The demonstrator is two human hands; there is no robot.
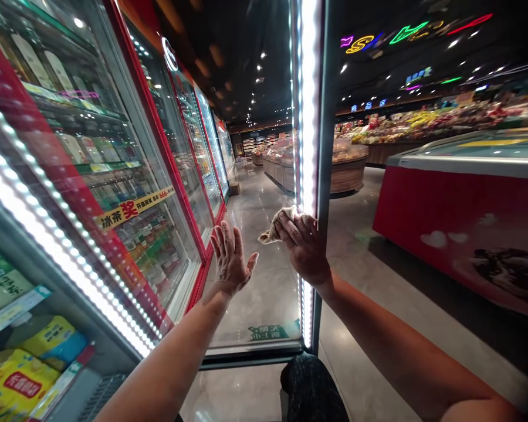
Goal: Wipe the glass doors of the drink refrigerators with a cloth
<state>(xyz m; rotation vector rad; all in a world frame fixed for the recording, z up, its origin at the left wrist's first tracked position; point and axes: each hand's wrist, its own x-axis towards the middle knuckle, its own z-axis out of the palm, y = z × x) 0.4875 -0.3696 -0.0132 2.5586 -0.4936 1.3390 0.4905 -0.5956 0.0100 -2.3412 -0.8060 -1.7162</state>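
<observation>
A glass door [264,305] of a display cooler stands swung out in front of me, with a bright LED strip [308,146] along its right edge. My right hand [305,249] presses a crumpled beige cloth [273,227] to the glass beside that strip. The fingers lie over the cloth and part of it sticks out to the left. My left hand [232,261] is raised at the glass with its fingers spread, palm towards the pane, and holds nothing. Whether its palm touches the pane I cannot tell.
Left of me are cooler shelves with yellow packets [22,381] and another LED strip [66,252]. Red-framed drink coolers [189,217] line the left side. A red chest freezer [457,228] stands to the right. My knee [312,390] is below the door's bottom edge.
</observation>
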